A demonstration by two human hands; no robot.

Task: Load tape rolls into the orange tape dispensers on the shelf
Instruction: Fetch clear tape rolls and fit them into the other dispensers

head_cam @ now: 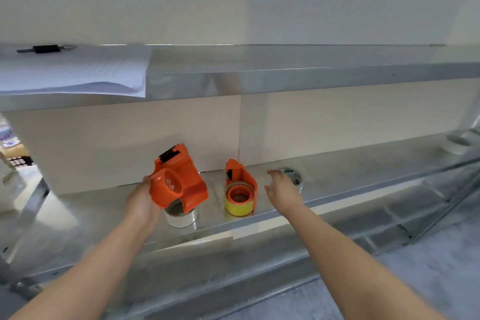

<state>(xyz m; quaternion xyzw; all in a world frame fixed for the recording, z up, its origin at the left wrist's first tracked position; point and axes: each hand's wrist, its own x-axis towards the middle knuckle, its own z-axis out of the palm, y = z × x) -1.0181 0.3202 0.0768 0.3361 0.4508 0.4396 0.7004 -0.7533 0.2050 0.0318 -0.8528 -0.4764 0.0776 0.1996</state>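
- Head view: two bare forearms reach to a metal shelf (337,163) backed by a pale panel.
- Landmark: loaded orange dispenser (241,191), standing on the shelf near its front edge, with a yellow tape roll (239,206) seated on its orange hub.
- Left hand (142,201): left of the loaded dispenser. Its grip is closed on an empty orange dispenser (179,180), which is lifted off the shelf and tilted, the bare hub facing the camera and the black cutter strip at the top.
- Clear tape roll (181,217): lying flat on the shelf left of the loaded dispenser, directly below the held one and partly hidden by it. Whether the two touch cannot be told.
- Right hand (283,188): just right of the loaded dispenser, fingers spread and loose, holding nothing, hovering over the shelf.
- Second clear roll (294,176): flat on the shelf right of the loaded dispenser, just beyond the right fingertips and partly covered by them; contact cannot be told.
- Another pale roll (458,144): far right of the loaded dispenser, at the shelf end, blurred.
- Upper shelf (285,78): above the loaded dispenser. To its upper left lies a stack of white paper (75,73) overhanging the front lip, with a small black tool (46,48) resting on it.
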